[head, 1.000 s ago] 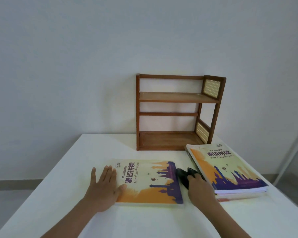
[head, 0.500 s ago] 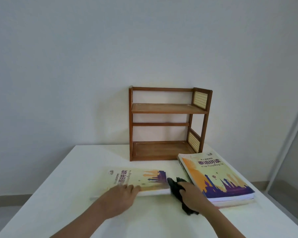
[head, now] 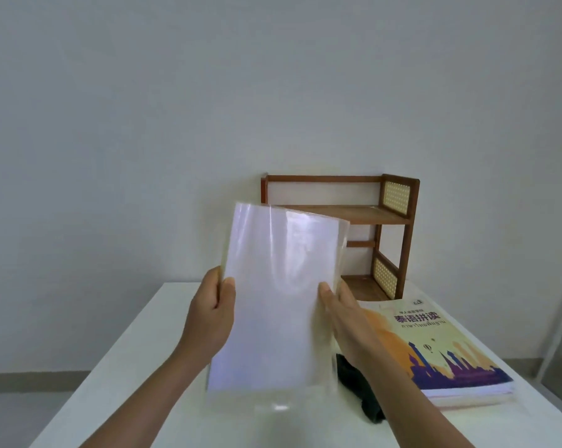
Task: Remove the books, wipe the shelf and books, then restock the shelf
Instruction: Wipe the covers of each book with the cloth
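White-backed book (head: pixel 273 305) upright, left hand (head: pixel 210 318), right hand (head: pixel 347 321) gripping; one stack (head: pixel 441 347).

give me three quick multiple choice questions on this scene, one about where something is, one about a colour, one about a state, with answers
1. Where does the dark cloth lie?
A. on the shelf's top board
B. on the white table, beside the stack of books
C. on the floor

2. What colour is the face of the held book that is turned to the camera?
A. plain white
B. red
C. black

3. How is that book held?
A. flat on the table under one palm
B. standing in the shelf
C. lifted off the table, gripped at both side edges

Answers:
1. B, it rests on the table left of the stack of books.
2. A, no print shows on it.
3. C, the left hand and right hand each pinch one edge in front of the wooden shelf.
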